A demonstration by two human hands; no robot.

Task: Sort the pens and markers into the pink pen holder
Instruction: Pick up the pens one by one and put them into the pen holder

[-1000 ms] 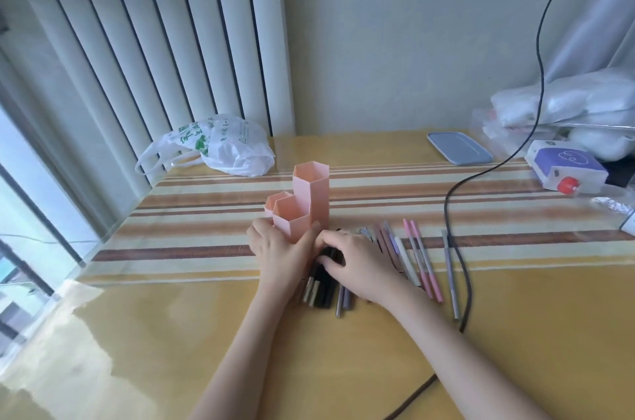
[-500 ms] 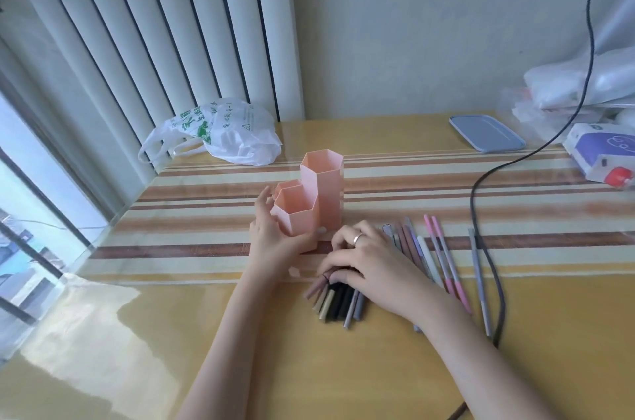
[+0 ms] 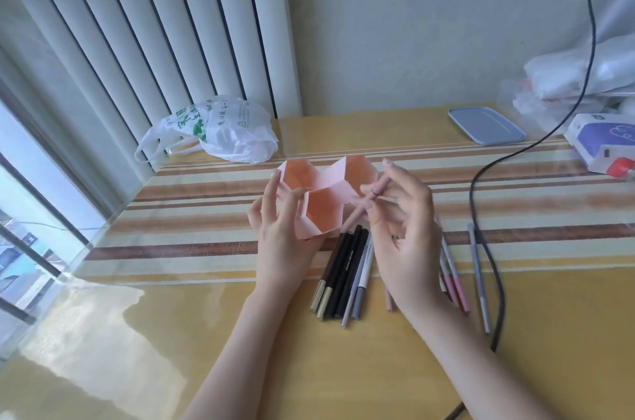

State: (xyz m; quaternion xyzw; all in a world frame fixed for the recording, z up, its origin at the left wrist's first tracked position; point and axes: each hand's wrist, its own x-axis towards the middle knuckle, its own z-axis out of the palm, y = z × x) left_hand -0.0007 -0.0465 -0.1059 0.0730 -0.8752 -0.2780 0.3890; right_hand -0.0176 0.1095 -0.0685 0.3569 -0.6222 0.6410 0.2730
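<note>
Item: pink pen holder, three joined hexagonal cells. We have it tilted toward us so all three mouths show; every cell looks empty. It sits at mid-surface, over the striped runner, with its near base at or just above the surface; we cannot tell whether it is lifted clear.

Item: left hand. Its grip is closed around the holder's left and near walls, thumb on the near cell, fingers behind the left cell.

Item: right hand. Its grip pinches one pink pen between thumb and fingertips, the pen slanted, lower end toward the near cell's rim, not yet inside.

Item: dark pens, a bundle with gold and grey ends, lying on the surface just toward the near edge from the holder. Further pink markers and a grey pen lie to the right, partly hidden by our right wrist.

Step in hand, as we judge it: the first pen is held at the holder, and sorting has barely begun.

Next move calls for: swinging the pen upright, aligning its lower tip over one open cell, releasing only once the tip is past the rim; holder steadied throughout.

Unrelated: plastic bag near the far left corner; black cable at right.
</note>
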